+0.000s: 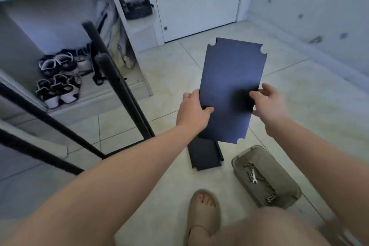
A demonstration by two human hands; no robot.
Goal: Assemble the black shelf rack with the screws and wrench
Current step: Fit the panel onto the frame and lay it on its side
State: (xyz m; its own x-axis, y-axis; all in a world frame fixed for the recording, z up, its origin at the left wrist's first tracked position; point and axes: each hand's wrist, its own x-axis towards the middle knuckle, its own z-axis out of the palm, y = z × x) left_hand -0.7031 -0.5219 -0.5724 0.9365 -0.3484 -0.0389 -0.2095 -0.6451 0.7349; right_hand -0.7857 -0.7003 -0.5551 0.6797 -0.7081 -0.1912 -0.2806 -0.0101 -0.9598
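- Black steel shelf panel [231, 86]: held in the air above the floor [163, 175], flat face toward me, long axis pointing away. I judge that this pose exposes the rounded corner cut-outs so I can match them to the posts.
- Left grip [193, 112]: clenched on the panel's left edge, thumb on the top face, the other fingers hidden beneath. This 1 hand carries the weight.
- Right grip [269, 104]: released, fingers spread at the panel's right edge. A shadow lies on the panel under it, so I cannot confirm contact. I judge that it is placed to steady or turn the panel.
- Rack frame [119, 90]: black posts leaning at the left, well apart from the panel. The panel must travel there to be fitted.
- Second panel [205, 156]: flat on the floor directly below the held one, lip side up, kept within reach.
- Tray [283, 181]: on the floor just right of the second panel. It holds the wrench [253, 175] and the screws [271, 198], which keeps small parts from scattering.
- Progress estimate: early, with no shelf seen on the frame.
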